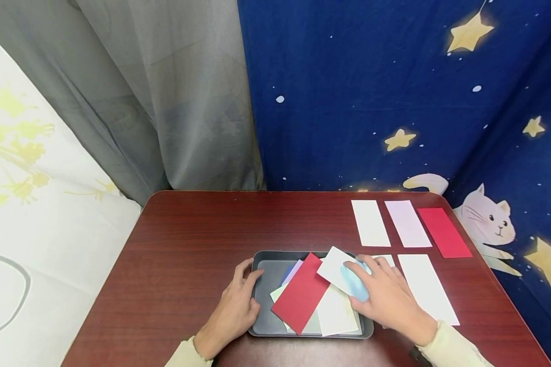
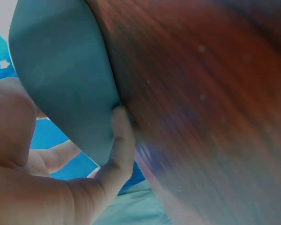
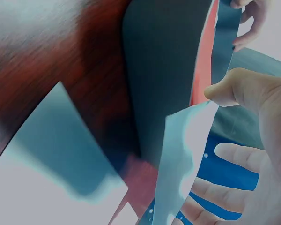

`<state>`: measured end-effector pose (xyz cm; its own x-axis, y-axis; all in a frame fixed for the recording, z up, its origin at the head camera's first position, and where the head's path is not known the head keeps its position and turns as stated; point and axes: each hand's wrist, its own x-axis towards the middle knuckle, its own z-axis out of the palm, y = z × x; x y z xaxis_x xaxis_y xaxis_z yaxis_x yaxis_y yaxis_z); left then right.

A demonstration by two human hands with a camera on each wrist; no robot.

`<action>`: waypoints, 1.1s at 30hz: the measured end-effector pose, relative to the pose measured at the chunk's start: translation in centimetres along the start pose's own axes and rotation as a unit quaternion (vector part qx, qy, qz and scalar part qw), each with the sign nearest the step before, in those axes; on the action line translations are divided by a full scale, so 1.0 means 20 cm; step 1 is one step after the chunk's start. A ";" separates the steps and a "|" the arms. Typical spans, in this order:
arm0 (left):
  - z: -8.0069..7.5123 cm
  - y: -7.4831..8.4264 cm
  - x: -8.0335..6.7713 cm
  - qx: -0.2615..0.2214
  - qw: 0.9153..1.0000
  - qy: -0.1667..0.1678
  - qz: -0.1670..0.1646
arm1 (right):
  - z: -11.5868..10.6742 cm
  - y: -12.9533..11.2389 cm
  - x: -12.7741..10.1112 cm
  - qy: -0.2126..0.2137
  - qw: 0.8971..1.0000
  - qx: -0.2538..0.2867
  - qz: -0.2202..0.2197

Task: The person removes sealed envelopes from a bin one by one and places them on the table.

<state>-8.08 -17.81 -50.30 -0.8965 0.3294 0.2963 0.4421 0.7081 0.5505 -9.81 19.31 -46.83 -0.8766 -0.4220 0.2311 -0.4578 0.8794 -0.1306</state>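
Note:
My left hand (image 1: 231, 306) holds the left side of a dark grey tray (image 1: 267, 285); in the left wrist view the thumb lies against the tray's outer wall (image 2: 65, 70). Over the tray's right part, my right hand (image 1: 387, 290) pinches a rectangular paper card (image 1: 337, 268) that looks white and light blue. The right wrist view shows the thumb at one edge of that card (image 3: 175, 154). Inside the tray, a red card (image 1: 300, 295) lies across white or pale cards (image 1: 337, 312) and a purple one (image 1: 291, 272), overlapping each other.
At the table's right, a white card (image 1: 371, 223), a pale lilac card (image 1: 408, 224) and a red card (image 1: 444, 233) lie in a row. A white card (image 1: 429, 288) is in front of them, beside another partly hidden by the right hand. Curtains (image 1: 349, 102) hang behind the brown table (image 1: 188, 255).

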 end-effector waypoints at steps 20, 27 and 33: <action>0.01 0.00 0.00 0.004 1.000 -0.003 -0.014 | -0.02 0.27 -0.15 0.006 0.995 0.008 0.094; 0.01 0.00 0.00 0.007 1.000 0.001 -0.009 | -0.02 0.39 -0.22 -0.014 0.991 0.008 0.132; 0.01 0.00 0.00 0.005 1.000 -0.005 -0.011 | -0.03 0.50 -0.29 -0.029 0.983 0.016 0.181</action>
<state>-8.13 -17.70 -50.37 -0.9067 0.3194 0.2755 0.4212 0.7220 0.5489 -9.27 30.68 -48.98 -0.9895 -0.0958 0.1081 -0.1182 0.9671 -0.2251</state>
